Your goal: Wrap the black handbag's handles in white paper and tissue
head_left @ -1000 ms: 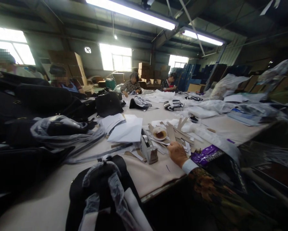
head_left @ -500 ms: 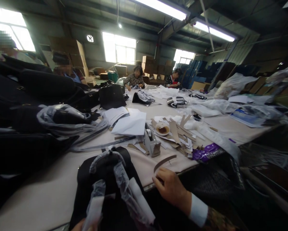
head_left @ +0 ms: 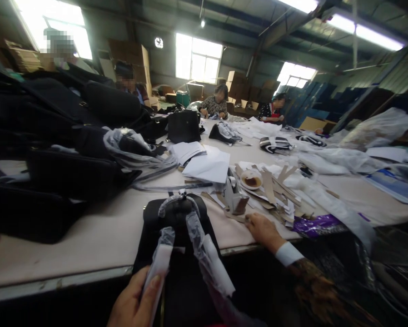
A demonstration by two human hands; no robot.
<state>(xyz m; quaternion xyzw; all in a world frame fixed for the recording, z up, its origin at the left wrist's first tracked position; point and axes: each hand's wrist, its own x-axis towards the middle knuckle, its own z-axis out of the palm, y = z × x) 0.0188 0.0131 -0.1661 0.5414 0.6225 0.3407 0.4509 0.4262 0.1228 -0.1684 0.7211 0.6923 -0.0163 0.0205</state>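
Observation:
A black backpack [head_left: 176, 213] leans over the table's front edge, its handle and two shoulder straps covered in clear plastic and white wrapping. My left hand [head_left: 134, 299] is closed around the wrapped left strap [head_left: 162, 261], thumb on top. The wrapped right strap [head_left: 211, 259] hangs free. To the right of the backpack, my right hand [head_left: 263, 230] is low over the table with its fingertips pinched on the end of a brown strip [head_left: 235, 217]. That strip lies just in front of a grey tape dispenser [head_left: 236, 197].
Black bags [head_left: 71, 172] are heaped at left. White sheets [head_left: 209, 164], a small bowl [head_left: 251, 180] with brown stuff, scattered brown strips [head_left: 270, 186] and purple plastic [head_left: 316, 225] lie across the table [head_left: 98, 245]. Several people sit or stand around the far side.
My right hand has lowered the brown strip from upright to the table by the dispenser. My left hand has come further into view on the strap. The view has swung left.

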